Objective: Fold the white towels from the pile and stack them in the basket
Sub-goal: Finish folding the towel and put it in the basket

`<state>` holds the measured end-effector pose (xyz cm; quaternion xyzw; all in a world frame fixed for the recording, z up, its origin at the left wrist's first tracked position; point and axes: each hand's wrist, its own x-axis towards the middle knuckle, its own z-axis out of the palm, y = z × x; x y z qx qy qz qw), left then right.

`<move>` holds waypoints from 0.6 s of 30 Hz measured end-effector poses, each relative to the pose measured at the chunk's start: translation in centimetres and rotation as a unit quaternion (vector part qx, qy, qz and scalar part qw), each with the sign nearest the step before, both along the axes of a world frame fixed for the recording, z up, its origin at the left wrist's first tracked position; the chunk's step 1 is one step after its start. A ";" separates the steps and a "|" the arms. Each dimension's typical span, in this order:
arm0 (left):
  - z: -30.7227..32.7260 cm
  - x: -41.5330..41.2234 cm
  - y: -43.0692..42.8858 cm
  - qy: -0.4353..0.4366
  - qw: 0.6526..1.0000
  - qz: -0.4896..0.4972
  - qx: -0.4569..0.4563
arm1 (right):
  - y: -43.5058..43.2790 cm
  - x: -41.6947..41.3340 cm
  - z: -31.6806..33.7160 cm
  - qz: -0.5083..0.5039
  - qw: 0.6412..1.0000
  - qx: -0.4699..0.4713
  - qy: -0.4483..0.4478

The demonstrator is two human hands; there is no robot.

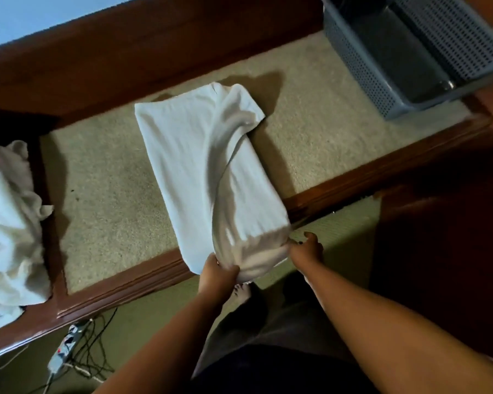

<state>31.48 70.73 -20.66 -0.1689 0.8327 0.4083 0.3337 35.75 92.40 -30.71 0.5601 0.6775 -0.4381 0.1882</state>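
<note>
A white towel [194, 166] lies lengthwise on the beige inlaid top of a wooden table [103, 177], folded into a long strip with a loose ridge along its right side. Its near end hangs over the table's front edge. My left hand [215, 275] grips the near left corner of that end. My right hand [305, 247] pinches the near right corner. A pile of crumpled white towels [9, 223] sits at the table's left end. A grey perforated basket [416, 52] stands at the far right, and I see no towel in it.
The table has a raised dark wood rim [120, 282] all round. On the floor below left lie a power strip [66, 345] and tangled cables. My legs and a bare foot [242, 292] are just under the towel's hanging end.
</note>
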 end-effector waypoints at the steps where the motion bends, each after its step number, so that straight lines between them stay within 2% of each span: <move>1: -0.2 0.2 -0.6 -0.001 1.000 -0.011 0.001 | -0.3 0.0 0.0 -0.062 0.997 -0.051 0.004; 3: -0.5 0.2 -1.9 -0.019 1.000 -0.015 0.013 | -1.1 -0.1 0.5 -0.161 0.966 -0.199 0.030; 4: -0.6 0.1 -2.4 -0.030 0.999 -0.009 0.025 | -1.4 -0.1 0.1 -0.185 0.952 -0.241 0.033; 6: -0.5 -0.4 -3.1 -0.056 0.997 0.000 0.056 | -2.0 0.2 -0.8 -0.216 0.935 -0.281 0.030; 11: 0.3 -1.7 -3.9 -0.088 0.992 -0.004 0.095 | -2.6 1.5 -2.7 -0.309 0.884 -0.328 0.121; 13: 0.1 -1.7 -4.3 -0.084 0.992 -0.007 0.089 | -2.6 3.1 -3.5 -0.300 0.893 -0.310 0.124; 16: -0.6 -1.3 -4.7 -0.077 0.996 -0.020 0.051 | -2.6 5.9 -3.5 -0.222 0.960 -0.173 0.010; 18: -1.0 -1.2 -4.6 -0.074 0.997 -0.028 0.025 | -2.9 7.2 -3.4 -0.156 0.975 -0.155 -0.004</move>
